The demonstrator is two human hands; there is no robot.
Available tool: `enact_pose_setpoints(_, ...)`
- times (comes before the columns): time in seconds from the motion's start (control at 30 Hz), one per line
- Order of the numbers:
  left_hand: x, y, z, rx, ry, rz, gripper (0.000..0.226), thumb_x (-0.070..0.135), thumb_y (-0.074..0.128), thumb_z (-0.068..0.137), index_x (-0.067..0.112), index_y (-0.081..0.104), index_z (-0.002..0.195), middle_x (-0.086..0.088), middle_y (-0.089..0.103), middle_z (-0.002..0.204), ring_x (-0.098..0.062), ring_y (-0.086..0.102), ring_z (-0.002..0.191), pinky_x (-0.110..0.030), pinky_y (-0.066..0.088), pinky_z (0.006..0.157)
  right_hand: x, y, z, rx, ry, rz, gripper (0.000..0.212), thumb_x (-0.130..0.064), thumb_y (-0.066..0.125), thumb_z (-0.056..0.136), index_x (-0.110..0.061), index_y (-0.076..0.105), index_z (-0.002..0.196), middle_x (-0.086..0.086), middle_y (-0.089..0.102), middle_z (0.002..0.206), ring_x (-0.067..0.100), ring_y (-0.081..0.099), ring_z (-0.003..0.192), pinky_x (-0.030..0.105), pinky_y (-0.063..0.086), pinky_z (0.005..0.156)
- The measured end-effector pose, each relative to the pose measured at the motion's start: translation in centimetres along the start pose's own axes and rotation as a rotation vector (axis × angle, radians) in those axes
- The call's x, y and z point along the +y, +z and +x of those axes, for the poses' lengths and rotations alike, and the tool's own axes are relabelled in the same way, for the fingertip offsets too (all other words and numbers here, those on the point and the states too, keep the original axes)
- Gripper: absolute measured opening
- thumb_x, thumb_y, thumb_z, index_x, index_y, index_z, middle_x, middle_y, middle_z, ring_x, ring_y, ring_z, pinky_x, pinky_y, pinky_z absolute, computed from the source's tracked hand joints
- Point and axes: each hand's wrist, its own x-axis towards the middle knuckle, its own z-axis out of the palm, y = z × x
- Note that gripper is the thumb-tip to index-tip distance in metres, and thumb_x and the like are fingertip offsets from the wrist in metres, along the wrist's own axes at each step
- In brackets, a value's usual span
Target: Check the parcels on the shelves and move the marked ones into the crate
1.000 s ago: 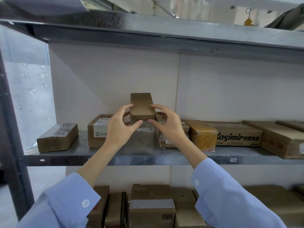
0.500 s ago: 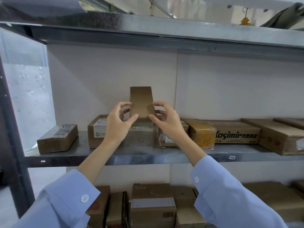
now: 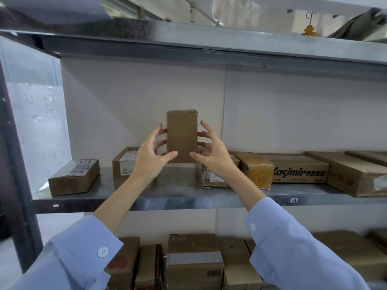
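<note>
The parcel [image 3: 182, 132] is a plain brown cardboard box, stood on end, with no label on the facing side. It is at the centre of the middle shelf [image 3: 188, 198]; whether its base touches the shelf cannot be told. The left hand [image 3: 149, 159] grips its 9 o'clock side and the right hand [image 3: 212, 156] its 3 o'clock side. The fingers are spread and the thumbs press the lower front. A labelled box [image 3: 74, 178] lies at 8 o'clock.

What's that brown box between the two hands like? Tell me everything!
The small box is plain brown cardboard, closed, with no label on the face shown. It is upright on end over the metal shelf, between other parcels. The left hand and right hand hold it, thumbs on its front, fingers at its sides.
</note>
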Motion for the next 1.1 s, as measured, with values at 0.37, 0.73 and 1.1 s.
enact_pose_setpoints(0.37, 0.3, -0.1, -0.2, -0.011, 0.004, 0.054, 0.076, 0.034, 0.076, 0.081, 0.031, 0.036, 0.146, 0.001, 0.045, 0.140, 0.000, 0.044, 0.112, -0.031, 0.037, 0.107, 0.0, 0.2, 0.4, -0.006, 0.029, -0.068, 0.085, -0.029, 0.077, 0.083, -0.032, 0.028, 0.152, -0.008, 0.044, 0.133, 0.005, 0.045, 0.122, 0.013, 0.043, 0.088)
enact_pose_setpoints(0.73, 0.7, -0.5, -0.3, 0.001, 0.042, -0.076, 0.058, 0.026, 0.079, 0.079, 0.031, 0.044, 0.125, 0.017, 0.053, 0.123, -0.006, 0.052, 0.118, -0.024, 0.047, 0.094, -0.4, 0.0, -0.6, 0.005, 0.014, -0.022, 0.070, -0.029, 0.081, 0.079, -0.026, 0.039, 0.135, -0.007, 0.052, 0.135, -0.003, 0.053, 0.117, 0.021, 0.047, 0.098)
enact_pose_setpoints(1.1, 0.0, -0.4, -0.1, 0.044, 0.067, -0.052, 0.076, 0.021, 0.079, 0.080, 0.032, 0.036, 0.142, 0.010, 0.050, 0.134, -0.011, 0.049, 0.124, -0.035, 0.047, 0.101, -1.0, 0.6, -0.3, 0.029, -0.028, -0.014, 0.085, -0.023, 0.083, 0.077, -0.031, 0.031, 0.143, -0.024, 0.045, 0.128, -0.009, 0.049, 0.118, 0.014, 0.047, 0.094)
